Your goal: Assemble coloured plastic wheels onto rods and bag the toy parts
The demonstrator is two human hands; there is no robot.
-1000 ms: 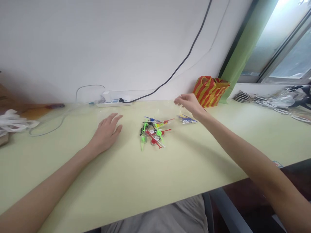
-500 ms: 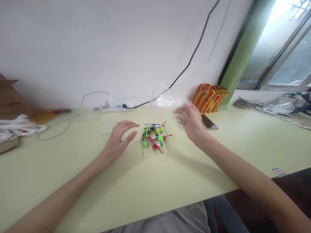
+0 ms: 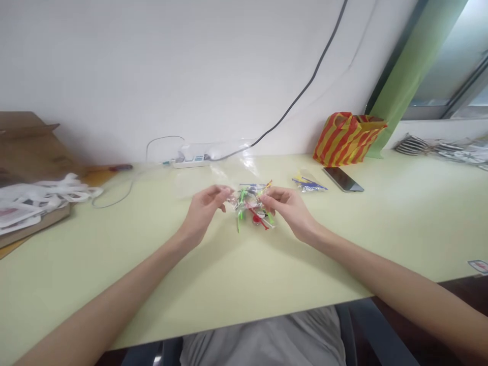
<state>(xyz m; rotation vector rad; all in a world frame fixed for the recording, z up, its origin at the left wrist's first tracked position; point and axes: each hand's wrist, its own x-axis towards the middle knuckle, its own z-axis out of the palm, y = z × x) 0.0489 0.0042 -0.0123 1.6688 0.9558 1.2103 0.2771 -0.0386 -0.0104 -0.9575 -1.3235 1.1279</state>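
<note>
On the table lies a small pile of red, green, white, blue and black plastic clock hands [image 3: 256, 219] with round discs and arrow tips. Over it a clear plastic bag [image 3: 249, 204] is stretched between my hands. My left hand [image 3: 204, 211] pinches the bag's left side between thumb and fingers. At the right side, my right hand [image 3: 290, 211] has thumb and fingertips closed on the plastic. The bag and my fingers hide part of the pile, and I cannot tell whether the bag has pieces inside.
A clear packet of blue and yellow pieces [image 3: 308, 183] lies right of the pile, near a phone [image 3: 343, 179] and a striped bag [image 3: 348, 140]. A power strip [image 3: 192, 161] sits by the wall. White strips [image 3: 41, 198] and an open cardboard box [image 3: 34, 145] are at left.
My right hand has come back from near the striped bag to the pile. Both hands have closed on the clear bag, now over the pile. The packet of blue and yellow pieces is uncovered.
</note>
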